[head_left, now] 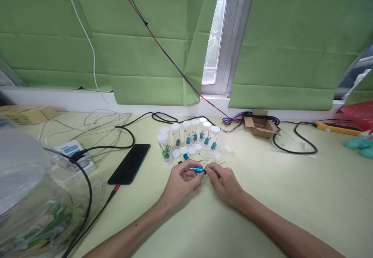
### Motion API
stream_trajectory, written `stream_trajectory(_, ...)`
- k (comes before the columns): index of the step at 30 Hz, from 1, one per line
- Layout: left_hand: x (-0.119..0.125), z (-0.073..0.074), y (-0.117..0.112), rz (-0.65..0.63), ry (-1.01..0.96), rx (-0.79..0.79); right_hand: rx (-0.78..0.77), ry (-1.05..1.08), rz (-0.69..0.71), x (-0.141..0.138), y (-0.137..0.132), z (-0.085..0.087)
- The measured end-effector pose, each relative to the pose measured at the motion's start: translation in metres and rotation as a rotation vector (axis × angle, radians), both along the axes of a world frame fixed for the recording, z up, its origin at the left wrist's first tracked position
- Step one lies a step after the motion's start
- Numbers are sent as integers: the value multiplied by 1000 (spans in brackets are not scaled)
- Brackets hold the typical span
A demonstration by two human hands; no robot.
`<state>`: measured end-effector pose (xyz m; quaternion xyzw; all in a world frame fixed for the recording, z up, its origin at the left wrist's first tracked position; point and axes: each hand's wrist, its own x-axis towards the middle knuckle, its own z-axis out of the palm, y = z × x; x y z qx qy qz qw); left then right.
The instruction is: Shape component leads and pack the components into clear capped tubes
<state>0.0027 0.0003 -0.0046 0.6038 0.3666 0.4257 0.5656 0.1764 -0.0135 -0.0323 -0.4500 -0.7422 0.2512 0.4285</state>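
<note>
The left hand [182,178] had its thumb and fingers closed around a small blue cylinder [198,169], whose thin metal shaft pointed left across the palm. The right hand [224,182] met the cylinder's dark end with bunched fingertips; whether they gripped it was too small to tell. Just beyond the left hand lay another blue piece [185,156], with white-capped clear vials [176,132] standing behind. A black phone [129,164] lay left of that hand.

Both pinching, close together
The left hand [183,179] and right hand [225,182] curl their fingers [215,168]; bare forearms [140,223] slant inward.
</note>
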Motion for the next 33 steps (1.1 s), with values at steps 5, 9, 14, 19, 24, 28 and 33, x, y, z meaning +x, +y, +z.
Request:
stream_trajectory(5, 1, -1, -1, 17, -3, -10, 14, -12, -14, 0, 0, -1)
stream_trajectory(9, 1, -1, -2, 21, 7, 1, 29, -19, -22, -1, 2, -2)
stream_trajectory(14, 2, -2, -2, 31, 20, 11, 48, -30, -31, 0, 3, -2)
stream_trajectory(19, 2, 1, -2, 49, -1, -6, 24, -17, -36, 0, 0, 2)
stream_trajectory(24, -1, 2, 1, 59, -24, -11, 15, 5, 4, -1, -2, 4)
stream_trajectory(28, -2, 0, 3, 44, -51, -24, 21, 8, 36, -1, -2, 2)
stream_trajectory(33, -1, 2, 2, 28, -73, -43, 15, 1, 20, 0, 0, 1)
